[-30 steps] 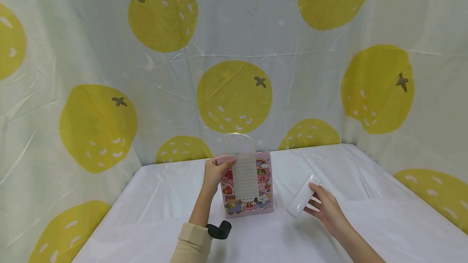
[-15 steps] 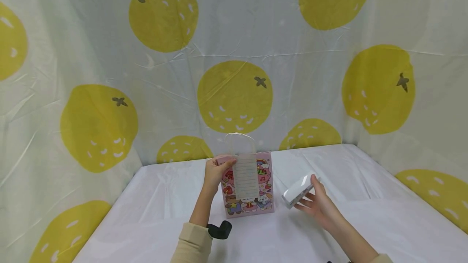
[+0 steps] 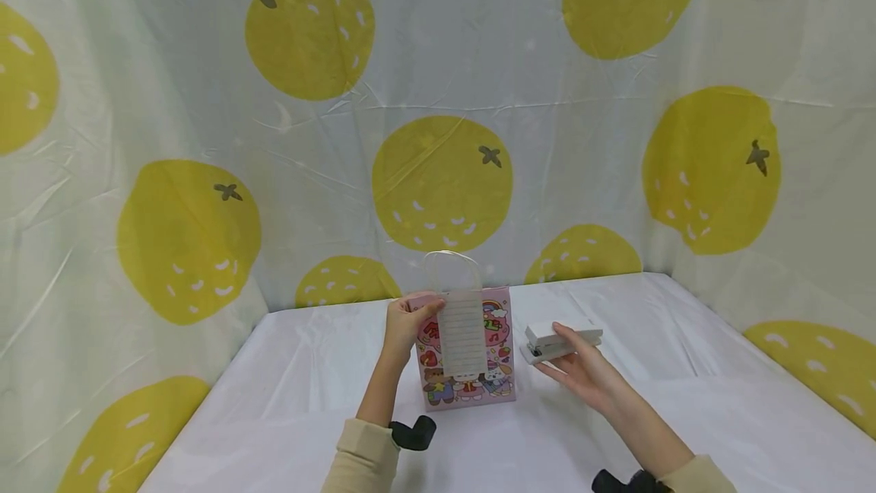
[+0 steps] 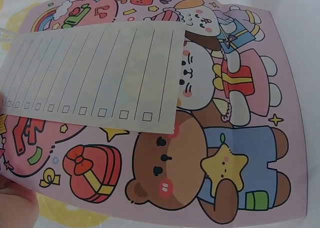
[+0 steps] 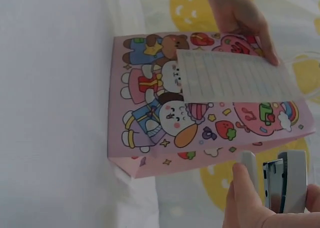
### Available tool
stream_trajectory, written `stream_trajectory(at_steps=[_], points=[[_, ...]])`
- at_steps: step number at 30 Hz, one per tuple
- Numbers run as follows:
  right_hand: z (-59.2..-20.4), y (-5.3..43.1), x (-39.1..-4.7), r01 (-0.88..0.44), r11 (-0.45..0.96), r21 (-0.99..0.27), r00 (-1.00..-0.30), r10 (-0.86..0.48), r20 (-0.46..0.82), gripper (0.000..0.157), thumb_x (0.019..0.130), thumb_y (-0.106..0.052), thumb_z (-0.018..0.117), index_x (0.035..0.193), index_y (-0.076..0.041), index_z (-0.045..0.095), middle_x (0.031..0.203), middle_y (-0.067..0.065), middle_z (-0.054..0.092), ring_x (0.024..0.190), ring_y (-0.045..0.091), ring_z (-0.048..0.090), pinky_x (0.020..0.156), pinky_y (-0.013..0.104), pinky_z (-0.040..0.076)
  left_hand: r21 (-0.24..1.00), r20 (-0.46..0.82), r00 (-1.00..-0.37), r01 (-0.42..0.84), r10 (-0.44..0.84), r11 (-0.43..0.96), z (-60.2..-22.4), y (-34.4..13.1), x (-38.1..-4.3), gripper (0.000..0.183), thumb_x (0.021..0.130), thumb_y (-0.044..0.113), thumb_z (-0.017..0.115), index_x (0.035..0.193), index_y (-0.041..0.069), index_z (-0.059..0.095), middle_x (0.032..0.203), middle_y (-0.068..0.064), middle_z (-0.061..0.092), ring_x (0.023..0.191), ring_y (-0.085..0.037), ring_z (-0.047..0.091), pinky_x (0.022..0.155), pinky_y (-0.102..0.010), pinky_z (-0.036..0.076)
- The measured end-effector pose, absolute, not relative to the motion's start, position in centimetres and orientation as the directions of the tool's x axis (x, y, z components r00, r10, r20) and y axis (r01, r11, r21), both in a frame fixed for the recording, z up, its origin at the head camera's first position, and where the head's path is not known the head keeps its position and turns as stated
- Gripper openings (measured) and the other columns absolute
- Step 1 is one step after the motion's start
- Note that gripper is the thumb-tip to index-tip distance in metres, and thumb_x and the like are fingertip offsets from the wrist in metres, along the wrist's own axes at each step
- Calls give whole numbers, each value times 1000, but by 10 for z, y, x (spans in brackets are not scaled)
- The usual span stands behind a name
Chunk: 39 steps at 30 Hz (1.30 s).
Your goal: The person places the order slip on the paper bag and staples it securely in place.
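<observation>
A pink paper gift bag (image 3: 501,356) with cartoon animals stands upright on the table, its pale loop handle (image 3: 472,268) raised. Against its front, near the top, lies a lined paper slip (image 3: 464,335) with small checkboxes. My left hand (image 3: 405,326) pinches the slip and the bag's top left edge together, thumb in front. To the right of the bag, my right hand (image 3: 582,367) holds a white stapler (image 3: 544,335) above the table. Its nose points toward the bag, apart from it. In the right wrist view the stapler (image 5: 295,180) shows its metal magazine between spread arms.
A white cloth covers the table (image 3: 287,394). Behind it hangs a pale curtain (image 3: 438,36) printed with yellow fruit. A black wrist camera (image 3: 414,433) sits on the left wrist and another wrist camera (image 3: 626,481) on the right.
The right hand has turned the stapler from a slanted, top-facing pose to nearly level, side-on, and shifted slightly left toward the bag. The left hand keeps its hold on slip and bag.
</observation>
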State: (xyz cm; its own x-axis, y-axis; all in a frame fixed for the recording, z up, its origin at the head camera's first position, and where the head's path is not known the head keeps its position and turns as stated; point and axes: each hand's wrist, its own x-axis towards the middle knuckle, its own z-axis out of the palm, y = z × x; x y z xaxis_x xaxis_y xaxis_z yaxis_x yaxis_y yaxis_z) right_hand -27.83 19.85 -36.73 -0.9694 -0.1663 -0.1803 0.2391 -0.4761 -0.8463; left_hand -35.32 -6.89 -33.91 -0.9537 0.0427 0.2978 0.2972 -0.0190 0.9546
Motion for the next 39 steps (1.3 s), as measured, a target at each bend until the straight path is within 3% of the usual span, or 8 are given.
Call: stream_trajectory(at_steps=[4, 9, 13, 20, 26, 33, 39], points=[[-359, 197, -283, 225, -472, -853, -973, -161, -167, 82, 93, -35, 47, 143, -11, -13, 149, 13, 10, 120, 15, 41, 104, 35, 33, 953, 304, -952, 303, 41, -16, -340, -69, -354, 26, 74, 18, 74, 90, -2, 67, 68, 8, 67, 61, -7, 62, 58, -21, 49], [-348, 193, -286, 235, -576, -783, -972, -156, -176, 81, 92, -32, 48, 142, -13, -13, 132, 10, 21, 130, 18, 25, 108, 28, 26, 957, 290, -956, 289, 33, -21, -341, -70, -353, 26, 74, 18, 74, 90, -1, 67, 68, 8, 67, 62, -7, 62, 58, -22, 48], [-340, 190, -289, 229, -649, -725, -973, -151, -173, 83, 91, -38, 48, 142, -20, -13, 127, 7, 24, 134, 19, 20, 106, 22, 28, 958, 285, -958, 285, 35, -23, -340, -70, -353, 26, 74, 16, 74, 91, -3, 66, 67, 9, 66, 62, -6, 61, 58, -21, 48], [-327, 185, -293, 254, -764, -594, -966, -175, -189, 79, 88, -34, 55, 142, -32, -2, 125, 5, 27, 139, 22, 15, 103, 30, 35, 953, 304, -952, 303, 39, -30, -339, -69, -353, 25, 75, 16, 73, 89, -3, 66, 67, 8, 66, 61, -7, 62, 58, -21, 48], [-315, 181, -297, 232, -770, -594, -972, -158, -175, 61, 87, -32, 57, 133, -29, 17, 119, 3, 29, 136, 17, 19, 103, 28, 34, 950, 311, -949, 309, 47, -43, -341, -69, -354, 22, 74, 16, 74, 87, 0, 67, 67, 9, 66, 61, -7, 62, 57, -21, 48], [-302, 178, -304, 202, -737, -646, -979, -142, -144, 71, 87, -36, 56, 140, -26, 11, 120, 1, 32, 127, 14, 29, 104, 26, 32, 949, 314, -948, 313, 46, -29, -340, -69, -354, 25, 74, 17, 74, 88, -2, 67, 68, 8, 66, 61, -6, 61, 57, -21, 48], [-295, 174, -307, 195, -739, -645, -981, -139, -137, 66, 86, -32, 59, 138, -27, 18, 121, 0, 34, 130, 13, 29, 104, 26, 33, 953, 301, -953, 300, 42, -27, -340, -69, -354, 26, 74, 16, 74, 89, -3, 66, 68, 8, 66, 62, -7, 61, 59, -22, 48]])
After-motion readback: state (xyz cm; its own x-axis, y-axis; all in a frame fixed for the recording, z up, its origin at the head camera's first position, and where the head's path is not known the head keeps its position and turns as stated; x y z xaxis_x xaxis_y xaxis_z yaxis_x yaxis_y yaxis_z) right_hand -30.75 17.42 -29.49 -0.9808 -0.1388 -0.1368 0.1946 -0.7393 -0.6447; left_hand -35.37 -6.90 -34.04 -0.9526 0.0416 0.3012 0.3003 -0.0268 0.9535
